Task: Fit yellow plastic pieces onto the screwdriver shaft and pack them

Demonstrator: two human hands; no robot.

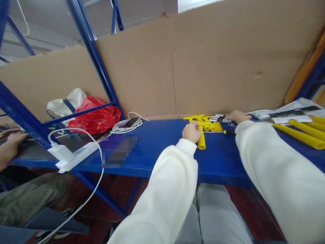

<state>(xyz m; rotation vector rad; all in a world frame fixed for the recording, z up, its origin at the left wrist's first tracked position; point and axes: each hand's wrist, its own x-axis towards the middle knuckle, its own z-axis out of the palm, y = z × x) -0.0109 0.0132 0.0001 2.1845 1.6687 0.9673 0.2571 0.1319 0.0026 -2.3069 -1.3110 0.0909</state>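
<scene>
My left hand [192,132] is closed around a yellow tube [201,139], whose round end points toward me on the blue shelf. Beyond it lie several short yellow tube pieces [207,126], some of them branched. My right hand [238,117] reaches to the back of the shelf, beside several slim white-and-black sticks [220,118]. Its fingers are mostly hidden behind the hand, so I cannot tell what it grips. Just in front of that hand is a dark-handled tool with a yellow tip [229,132], perhaps a screwdriver.
Long yellow tubes [299,134] and white plastic packaging [291,113] lie at right. On the left are a white power strip [76,156], a coiled cable [127,126] and a red bag [95,115]. Another person's hand [12,145] rests at far left. Cardboard [203,67] stands behind.
</scene>
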